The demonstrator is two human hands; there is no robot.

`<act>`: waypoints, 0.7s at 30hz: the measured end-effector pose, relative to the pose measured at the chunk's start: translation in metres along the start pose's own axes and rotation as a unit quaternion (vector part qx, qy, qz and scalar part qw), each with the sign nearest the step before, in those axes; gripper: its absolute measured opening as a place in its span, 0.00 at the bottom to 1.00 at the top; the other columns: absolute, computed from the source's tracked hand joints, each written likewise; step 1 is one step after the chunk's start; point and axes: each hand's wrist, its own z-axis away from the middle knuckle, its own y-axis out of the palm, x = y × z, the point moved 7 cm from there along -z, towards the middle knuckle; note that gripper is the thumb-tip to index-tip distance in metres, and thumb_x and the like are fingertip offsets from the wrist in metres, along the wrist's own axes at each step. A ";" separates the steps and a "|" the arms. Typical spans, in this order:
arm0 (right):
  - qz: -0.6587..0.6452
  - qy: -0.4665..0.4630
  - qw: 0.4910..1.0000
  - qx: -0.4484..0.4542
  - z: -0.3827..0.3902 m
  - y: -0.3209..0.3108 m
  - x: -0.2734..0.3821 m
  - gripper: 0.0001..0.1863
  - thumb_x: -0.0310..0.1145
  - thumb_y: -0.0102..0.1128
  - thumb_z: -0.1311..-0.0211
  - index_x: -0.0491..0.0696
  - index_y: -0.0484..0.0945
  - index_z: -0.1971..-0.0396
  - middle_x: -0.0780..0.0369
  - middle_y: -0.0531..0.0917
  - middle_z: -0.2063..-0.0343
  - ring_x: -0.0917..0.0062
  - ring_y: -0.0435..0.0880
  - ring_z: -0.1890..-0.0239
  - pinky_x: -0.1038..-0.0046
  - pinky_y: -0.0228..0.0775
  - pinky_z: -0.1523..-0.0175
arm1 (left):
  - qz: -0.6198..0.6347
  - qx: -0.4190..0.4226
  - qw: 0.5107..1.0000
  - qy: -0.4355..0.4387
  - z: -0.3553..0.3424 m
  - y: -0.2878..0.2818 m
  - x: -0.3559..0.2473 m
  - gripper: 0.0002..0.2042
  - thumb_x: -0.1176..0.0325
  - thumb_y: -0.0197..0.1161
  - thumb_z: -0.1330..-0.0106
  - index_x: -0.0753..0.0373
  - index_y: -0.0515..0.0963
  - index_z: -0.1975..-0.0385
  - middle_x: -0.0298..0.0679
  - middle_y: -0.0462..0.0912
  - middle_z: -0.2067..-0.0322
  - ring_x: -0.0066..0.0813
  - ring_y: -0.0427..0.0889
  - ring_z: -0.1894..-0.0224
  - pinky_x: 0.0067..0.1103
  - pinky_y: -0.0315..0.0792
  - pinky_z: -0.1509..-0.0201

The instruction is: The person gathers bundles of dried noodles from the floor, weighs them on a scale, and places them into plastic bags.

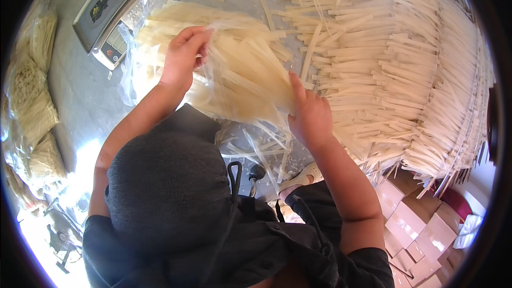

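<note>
My left hand (184,53) pinches the thin edge of a clear plastic bag (210,74) near its top. Flat, pale yellow dried strips (240,58) lie in a thick bundle in and under the bag, between my hands. My right hand (312,109) grips the right end of this bundle, its index finger lying along the side and the other fingers curled; what exactly is under those fingers is partly hidden.
A metal scale (106,10) stands upper left. Packed bags of strips (32,96) line the left. A large pile of loose strips (389,64) fills the right, with cardboard boxes (421,229) below. Scattered strips lie on the grey surface (85,85).
</note>
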 end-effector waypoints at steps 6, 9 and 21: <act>0.041 -0.076 0.996 0.022 -0.027 -0.020 0.024 0.36 0.22 0.55 0.56 0.50 0.62 0.40 0.58 0.77 0.75 0.62 0.79 0.70 0.64 0.67 0.61 | -0.266 0.140 0.939 0.166 0.027 0.049 -0.034 0.08 0.69 0.60 0.36 0.66 0.76 0.61 0.29 0.75 0.77 0.12 0.71 0.76 0.14 0.68 0.73; -0.004 -0.121 0.993 0.001 -0.063 -0.052 0.035 0.31 0.21 0.55 0.55 0.49 0.66 0.45 0.57 0.79 0.74 0.62 0.80 0.68 0.63 0.67 0.62 | -0.308 0.142 0.924 0.176 0.034 0.054 -0.042 0.09 0.68 0.60 0.36 0.66 0.75 0.61 0.31 0.75 0.77 0.14 0.72 0.76 0.15 0.69 0.73; -0.065 -0.097 0.990 0.084 -0.128 -0.013 -0.007 0.31 0.23 0.53 0.55 0.55 0.66 0.46 0.54 0.81 0.65 0.57 0.80 0.60 0.60 0.72 0.56 | -0.169 0.157 0.973 0.000 0.024 0.019 -0.037 0.11 0.67 0.60 0.36 0.64 0.77 0.57 0.27 0.74 0.77 0.13 0.70 0.74 0.14 0.66 0.69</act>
